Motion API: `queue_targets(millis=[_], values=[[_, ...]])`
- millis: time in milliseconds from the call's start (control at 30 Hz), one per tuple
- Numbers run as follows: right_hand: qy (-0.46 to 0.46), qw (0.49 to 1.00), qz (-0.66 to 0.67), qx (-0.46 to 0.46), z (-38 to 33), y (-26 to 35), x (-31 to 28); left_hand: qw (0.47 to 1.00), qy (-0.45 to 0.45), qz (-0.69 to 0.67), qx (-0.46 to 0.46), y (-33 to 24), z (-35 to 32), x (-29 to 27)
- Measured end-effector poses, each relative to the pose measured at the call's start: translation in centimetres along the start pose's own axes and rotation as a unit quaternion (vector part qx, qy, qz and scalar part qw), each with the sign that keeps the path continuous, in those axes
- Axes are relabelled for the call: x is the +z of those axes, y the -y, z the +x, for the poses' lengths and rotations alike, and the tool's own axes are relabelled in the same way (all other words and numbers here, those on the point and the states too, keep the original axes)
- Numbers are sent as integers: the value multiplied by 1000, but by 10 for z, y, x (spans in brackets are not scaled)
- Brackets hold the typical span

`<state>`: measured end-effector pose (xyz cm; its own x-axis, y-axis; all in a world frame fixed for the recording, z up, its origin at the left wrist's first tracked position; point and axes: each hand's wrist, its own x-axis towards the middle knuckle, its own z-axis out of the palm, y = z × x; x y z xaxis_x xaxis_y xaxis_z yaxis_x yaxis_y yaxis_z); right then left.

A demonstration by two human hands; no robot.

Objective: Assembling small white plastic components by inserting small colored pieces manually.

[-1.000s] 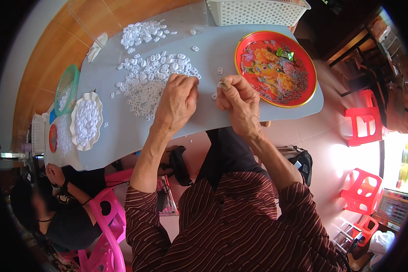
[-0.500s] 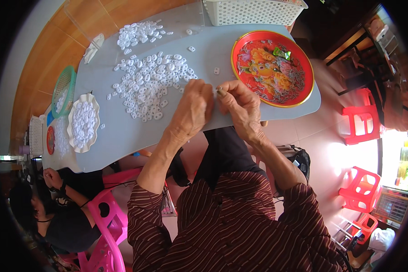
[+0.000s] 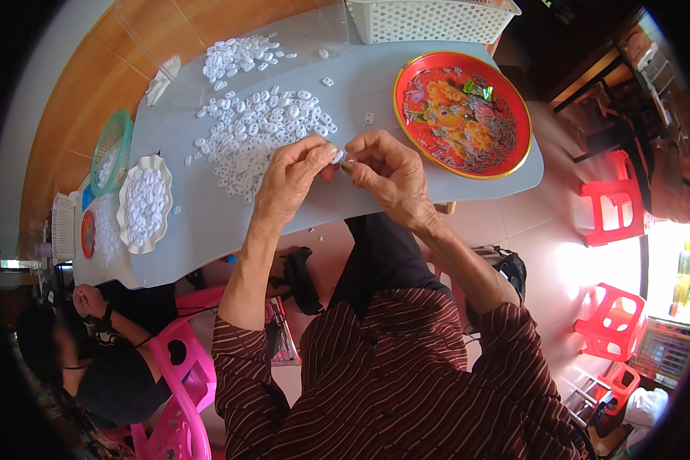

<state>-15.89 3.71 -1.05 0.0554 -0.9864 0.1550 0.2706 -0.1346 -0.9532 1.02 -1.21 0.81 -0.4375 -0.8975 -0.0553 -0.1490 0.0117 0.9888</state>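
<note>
Between the fingertips of my left hand (image 3: 290, 175) is a small white plastic piece (image 3: 337, 156), with thumb and forefinger pinched on it. My right hand (image 3: 395, 180) meets it from the right, its fingers curled in a pinch; whatever is between those fingertips is too small to make out. Both hands are above the table's near edge. A loose heap of white plastic pieces (image 3: 264, 123), many oval with two holes, spreads beyond my left hand. To the right of my right hand, a round red tray (image 3: 399, 115) with a gold rim and flower print holds many small metal pieces.
A scalloped white dish (image 3: 166, 201) of white pieces and a green basket (image 3: 123, 126) stand on the grey table (image 3: 376, 77) at left. A white perforated basket (image 3: 437, 27) is at the back. Another person (image 3: 123, 383) sits lower left, beside a pink chair (image 3: 184, 356).
My left hand has shifted left and rolled, so the white piece at its fingertips now shows. The right hand has moved slightly left with it.
</note>
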Motion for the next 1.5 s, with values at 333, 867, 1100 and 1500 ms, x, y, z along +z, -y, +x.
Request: queue_targets(millis=[333,867,1100,1500], values=[[9,999,-31,5,-3,1,-3,980,63,183,45,-26,4,-4],[-23,996,-84,-6,-3,-1,-1,983,-107,108,107,-1,-13,35],[-19,976,-207,-64,-4,0,3,980,-128,111,102,5,-12,37],[-7,987,-157,-35,-2,-6,-1,984,-105,115,91,3,-12,31]])
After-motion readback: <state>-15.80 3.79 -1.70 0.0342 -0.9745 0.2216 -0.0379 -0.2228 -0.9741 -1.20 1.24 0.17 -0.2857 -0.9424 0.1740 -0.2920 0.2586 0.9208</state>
